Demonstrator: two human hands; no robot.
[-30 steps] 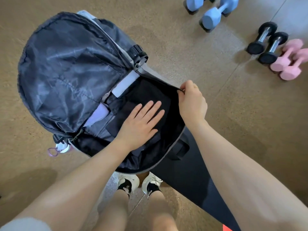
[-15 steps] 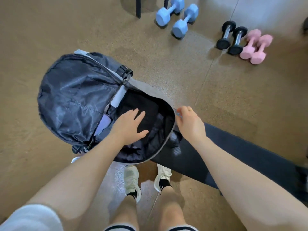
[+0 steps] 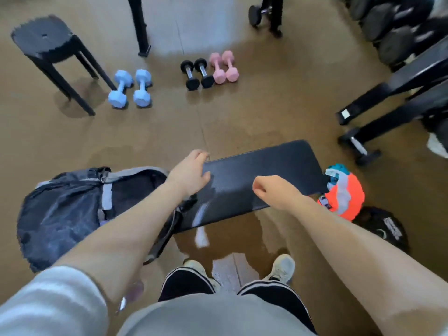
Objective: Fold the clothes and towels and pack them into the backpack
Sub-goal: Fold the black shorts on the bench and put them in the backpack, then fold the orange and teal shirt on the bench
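Judging by the layout, packing is part done: the backpack (image 3: 68, 214) gapes at near left with dark fabric inside, while a crumpled orange, grey and teal garment (image 3: 344, 195) waits unfolded at the bench pad's (image 3: 261, 170) right end. Left hand (image 3: 190, 174) hovers, fingers loosely bent, holding nothing; right hand (image 3: 274, 190) is curled, empty. Backpack lining looks slick and crinkled, the pad smooth and matte.
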